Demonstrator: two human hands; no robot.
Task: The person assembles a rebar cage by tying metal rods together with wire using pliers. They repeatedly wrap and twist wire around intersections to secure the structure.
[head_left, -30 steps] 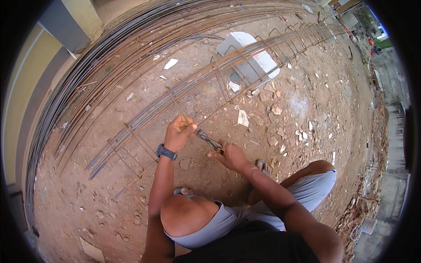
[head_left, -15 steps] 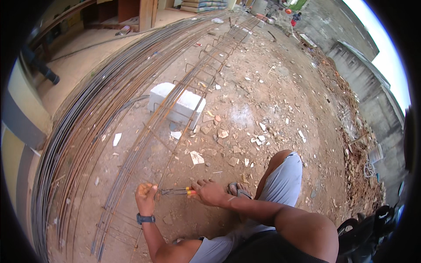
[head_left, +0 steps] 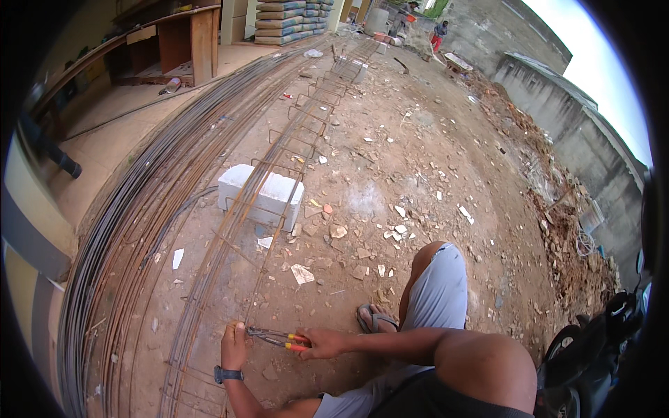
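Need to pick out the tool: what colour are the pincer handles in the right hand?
Red with yellow tips on the pincers, gripped by the right hand; head view.

The person wore light grey shorts [head_left: 437, 296] and a dark top [head_left: 425, 400]. A dark wristwatch [head_left: 228, 375] with a black strap circled the left wrist. A grey sandal [head_left: 373, 319] with a strap covered one foot. Both forearms were bare, without sleeves or gloves.

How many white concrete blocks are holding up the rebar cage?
1 is clear: a white concrete block under the rebar cage, ahead of the pincers. A pale second support may sit further along.
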